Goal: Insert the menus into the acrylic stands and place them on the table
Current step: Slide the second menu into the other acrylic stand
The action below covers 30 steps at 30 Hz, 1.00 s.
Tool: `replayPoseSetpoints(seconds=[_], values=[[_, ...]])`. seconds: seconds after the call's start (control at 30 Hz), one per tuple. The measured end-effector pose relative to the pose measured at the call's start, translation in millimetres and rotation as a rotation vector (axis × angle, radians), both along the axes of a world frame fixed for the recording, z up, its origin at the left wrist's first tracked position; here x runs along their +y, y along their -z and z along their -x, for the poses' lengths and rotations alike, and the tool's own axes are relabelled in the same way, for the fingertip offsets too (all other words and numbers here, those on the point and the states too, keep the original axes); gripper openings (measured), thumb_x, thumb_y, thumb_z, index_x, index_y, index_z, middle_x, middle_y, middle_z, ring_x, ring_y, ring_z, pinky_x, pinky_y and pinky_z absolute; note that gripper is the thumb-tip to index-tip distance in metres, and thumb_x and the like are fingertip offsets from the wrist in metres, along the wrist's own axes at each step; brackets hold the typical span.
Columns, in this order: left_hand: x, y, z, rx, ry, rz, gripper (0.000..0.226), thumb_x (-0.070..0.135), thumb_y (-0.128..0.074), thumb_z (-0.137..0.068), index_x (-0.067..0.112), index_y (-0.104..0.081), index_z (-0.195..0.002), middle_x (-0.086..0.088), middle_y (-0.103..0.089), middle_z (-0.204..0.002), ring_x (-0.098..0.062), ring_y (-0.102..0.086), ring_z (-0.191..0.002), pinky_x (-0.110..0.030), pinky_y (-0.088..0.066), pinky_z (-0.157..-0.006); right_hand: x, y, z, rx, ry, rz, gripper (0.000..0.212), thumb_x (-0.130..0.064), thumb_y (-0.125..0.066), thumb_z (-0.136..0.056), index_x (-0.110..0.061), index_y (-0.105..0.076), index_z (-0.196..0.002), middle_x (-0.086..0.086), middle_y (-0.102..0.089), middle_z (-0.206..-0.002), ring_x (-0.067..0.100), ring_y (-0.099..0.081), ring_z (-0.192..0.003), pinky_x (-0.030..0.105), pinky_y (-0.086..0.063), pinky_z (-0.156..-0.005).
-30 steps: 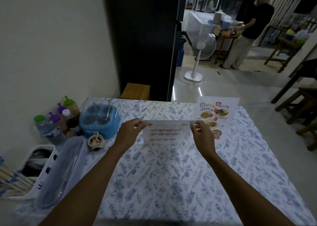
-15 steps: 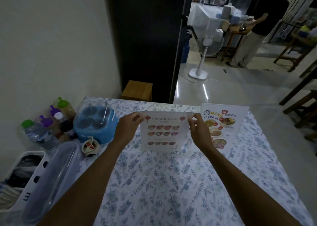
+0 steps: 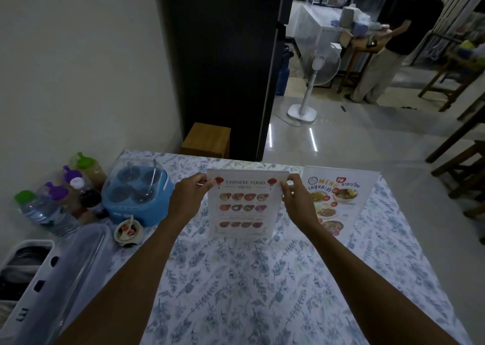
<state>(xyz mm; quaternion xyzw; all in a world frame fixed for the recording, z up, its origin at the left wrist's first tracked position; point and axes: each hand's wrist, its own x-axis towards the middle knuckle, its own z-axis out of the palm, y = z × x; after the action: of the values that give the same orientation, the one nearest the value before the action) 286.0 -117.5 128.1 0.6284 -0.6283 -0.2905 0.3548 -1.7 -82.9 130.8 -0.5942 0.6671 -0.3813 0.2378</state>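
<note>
Tipping worries us: our left hand (image 3: 187, 199) and right hand (image 3: 298, 200) pinch the stand (image 3: 242, 205) by its top corners. Uneven release could topple it onto the other stand (image 3: 338, 203) just beside.

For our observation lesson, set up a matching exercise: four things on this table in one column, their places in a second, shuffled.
1. Chinese food menu
2. Thai menu stand
3. blue condiment caddy
4. small sauce bowl

a. far right of the table, untouched
b. just in front of the caddy
c. upright, top corners held by both hands
d. left side, beside the bottles

Pairs: 1-c, 2-a, 3-d, 4-b
</note>
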Motion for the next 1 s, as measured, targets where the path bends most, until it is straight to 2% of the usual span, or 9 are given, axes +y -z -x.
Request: replayPoseSetpoints(seconds=[0.1, 0.23, 0.5, 0.67, 0.83, 1.0], values=[[-2, 1, 1, 0.003, -0.011, 0.003, 0.026, 0.049, -0.063, -0.090, 0.027, -0.070, -0.102, 0.006, -0.077, -0.098, -0.010, -0.071, -0.091, -0.044, -0.059, -0.082, -4, 1, 1, 0.005, -0.004, -0.007, 0.017, -0.040, -0.039, -0.104, -0.028, -0.047, -0.113, 0.005, -0.071, -0.111, 0.020, -0.071, -0.095, 0.043, -0.063, -0.074], [-3, 4, 3, 0.040, -0.025, 0.003, 0.030, 0.047, -0.064, -0.090, 0.023, -0.072, -0.105, 0.003, -0.077, -0.101, -0.015, -0.072, -0.092, -0.045, -0.059, -0.082, -7, 0, 2, 0.007, -0.006, -0.027, 0.014, -0.040, -0.038, -0.105, -0.029, -0.045, -0.110, 0.005, -0.072, -0.108, 0.021, -0.073, -0.087, 0.045, -0.064, -0.070], [-4, 6, 8, 0.052, -0.039, -0.006, 0.032, 0.045, -0.062, -0.093, 0.019, -0.070, -0.110, 0.000, -0.076, -0.106, -0.018, -0.071, -0.095, -0.037, -0.058, -0.082, -15, 5, 4, 0.014, -0.008, -0.036, 0.012, -0.040, -0.039, -0.104, -0.031, -0.045, -0.110, 0.007, -0.073, -0.113, 0.017, -0.072, -0.078, 0.046, -0.064, -0.068], [-6, 7, 10, 0.067, -0.041, -0.009, 0.033, 0.045, -0.060, -0.094, 0.018, -0.070, -0.112, 0.000, -0.075, -0.108, -0.017, -0.070, -0.095, -0.026, -0.053, -0.074, -18, 6, 4, 0.021, -0.007, -0.038, 0.015, -0.038, -0.040, -0.104, -0.029, -0.046, -0.114, 0.007, -0.072, -0.115, 0.019, -0.073, -0.079, 0.044, -0.064, -0.067], [-9, 10, 11, 0.076, -0.054, -0.012, 0.034, 0.045, -0.060, -0.093, 0.019, -0.069, -0.114, 0.000, -0.074, -0.109, -0.017, -0.069, -0.097, -0.032, -0.056, -0.079, -24, 11, 5, 0.071, 0.028, -0.011, 0.015, -0.039, -0.041, -0.104, -0.030, -0.049, -0.113, 0.001, -0.072, -0.112, 0.009, -0.072, -0.067, 0.039, -0.064, -0.062], [-9, 11, 15, 0.055, -0.068, 0.003, 0.031, 0.040, -0.062, -0.094, 0.017, -0.069, -0.113, -0.002, -0.074, -0.110, -0.012, -0.066, -0.093, -0.027, -0.050, -0.073, -29, 14, 4, 0.110, 0.052, 0.007, 0.012, -0.041, -0.039, -0.104, -0.034, -0.049, -0.106, -0.004, -0.073, -0.107, 0.007, -0.071, -0.062, 0.038, -0.063, -0.061]])
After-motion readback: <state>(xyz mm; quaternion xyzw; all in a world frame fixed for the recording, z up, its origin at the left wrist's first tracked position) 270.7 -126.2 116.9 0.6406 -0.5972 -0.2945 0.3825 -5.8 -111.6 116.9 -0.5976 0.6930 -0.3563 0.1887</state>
